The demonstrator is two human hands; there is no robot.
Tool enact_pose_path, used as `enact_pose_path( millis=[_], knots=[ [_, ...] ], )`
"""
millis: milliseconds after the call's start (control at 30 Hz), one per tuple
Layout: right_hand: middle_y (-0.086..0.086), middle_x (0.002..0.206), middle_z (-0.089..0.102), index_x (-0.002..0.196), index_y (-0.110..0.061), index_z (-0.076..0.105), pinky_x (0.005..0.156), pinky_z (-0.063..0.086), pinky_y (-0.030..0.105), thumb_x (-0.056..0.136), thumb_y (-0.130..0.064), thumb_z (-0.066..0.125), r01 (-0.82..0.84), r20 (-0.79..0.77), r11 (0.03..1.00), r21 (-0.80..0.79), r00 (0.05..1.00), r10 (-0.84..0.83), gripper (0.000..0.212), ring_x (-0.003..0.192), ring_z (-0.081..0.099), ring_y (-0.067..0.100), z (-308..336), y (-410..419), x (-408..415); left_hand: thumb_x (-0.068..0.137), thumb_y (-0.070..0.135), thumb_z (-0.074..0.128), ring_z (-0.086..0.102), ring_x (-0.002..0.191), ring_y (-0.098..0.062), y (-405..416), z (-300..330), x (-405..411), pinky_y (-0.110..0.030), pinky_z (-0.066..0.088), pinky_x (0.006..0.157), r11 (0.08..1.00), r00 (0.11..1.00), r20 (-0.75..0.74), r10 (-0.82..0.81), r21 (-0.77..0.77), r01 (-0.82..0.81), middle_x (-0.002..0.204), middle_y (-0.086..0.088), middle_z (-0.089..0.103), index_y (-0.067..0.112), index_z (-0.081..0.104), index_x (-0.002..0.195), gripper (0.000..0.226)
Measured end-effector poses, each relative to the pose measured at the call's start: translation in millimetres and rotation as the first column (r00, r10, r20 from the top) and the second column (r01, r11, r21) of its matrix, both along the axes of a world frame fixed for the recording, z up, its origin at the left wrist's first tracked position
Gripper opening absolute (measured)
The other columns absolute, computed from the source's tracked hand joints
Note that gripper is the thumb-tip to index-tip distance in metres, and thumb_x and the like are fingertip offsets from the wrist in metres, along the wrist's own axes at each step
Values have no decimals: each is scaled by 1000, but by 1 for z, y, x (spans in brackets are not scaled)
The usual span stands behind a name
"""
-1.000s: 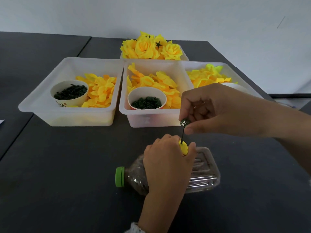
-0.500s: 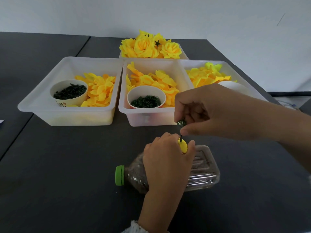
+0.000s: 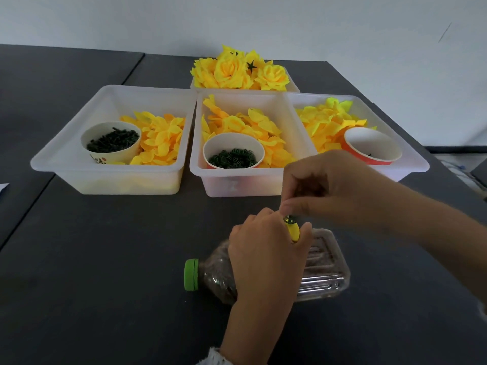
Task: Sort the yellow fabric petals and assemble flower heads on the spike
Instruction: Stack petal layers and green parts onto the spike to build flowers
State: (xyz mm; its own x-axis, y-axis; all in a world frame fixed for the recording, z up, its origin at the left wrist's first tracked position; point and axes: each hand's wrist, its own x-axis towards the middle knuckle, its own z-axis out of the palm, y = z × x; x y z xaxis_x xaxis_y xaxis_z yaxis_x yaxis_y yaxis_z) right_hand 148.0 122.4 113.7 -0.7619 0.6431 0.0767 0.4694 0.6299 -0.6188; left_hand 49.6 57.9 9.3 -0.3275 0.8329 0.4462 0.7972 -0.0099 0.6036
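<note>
Step in hand — seating a green ring (image 3: 289, 220) on the spike, above the yellow bud (image 3: 294, 231).
Left hand (image 3: 266, 252): curled round the bud, atop the bottle (image 3: 322, 270) near the table's front edge.
Right hand (image 3: 332, 185): pinching the ring.
Spike: hidden.
Petals (image 3: 253, 125): in bins toward the far edge.
Next, likely — a petal from a bin, threaded on squarely.

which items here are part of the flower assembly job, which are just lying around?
In the job:
left hand holding yellow piece
right hand pinching green ring
three petal bins
cups of green parts
finished flowers
bottle under the left hand

Lying about:
white scrap at left edge
</note>
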Motion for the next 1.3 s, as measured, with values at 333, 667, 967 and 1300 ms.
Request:
enact_pose_path(
  millis=[333, 667, 967, 1300],
  knots=[
    [-12, 69, 64, 71, -24, 63, 63, 50, 17, 75, -35, 70, 219, -154, 971, -98, 960, -232, 13, 69, 61, 6, -49, -18, 5, 78, 60, 54, 37, 68, -8, 7, -6, -9, -28, 28, 65, 963, 983, -52, -174, -215, 159, 70, 16, 33, 36, 33, 75, 32],
    [-7, 72, 66, 73, -18, 65, 67, 52, 19, 74, -44, 67, 229, -218, 952, -201, 938, -271, 26, 74, 63, 9, -59, -20, 6, 79, 64, 49, 42, 69, -2, 5, -3, -18, -24, 30, 68, 915, 952, 108, -286, -263, 305, 73, 20, 43, 41, 37, 81, 26],
    [3, 85, 67, 107, -20, 62, 62, 48, 25, 86, -23, 68, -2, 53, 919, -395, 998, 25, 23, 69, 60, 14, -10, 74, 18, 78, 69, 55, 41, 77, -1, 3, -3, -9, -26, 30, 76, 920, 985, 106, -136, -355, 166, 75, 21, 39, 38, 43, 78, 33],
    [5, 103, 62, 97, -10, 65, 86, 41, 37, 90, -21, 60, 98, 332, 866, 490, 898, -290, 14, 102, 53, 24, -59, 182, -43, 71, 70, 62, 42, 78, -5, 4, -6, -5, -27, 34, 77, 958, 995, 68, -73, -273, 89, 86, 17, 57, 30, 64, 90, 45]
  ],
)
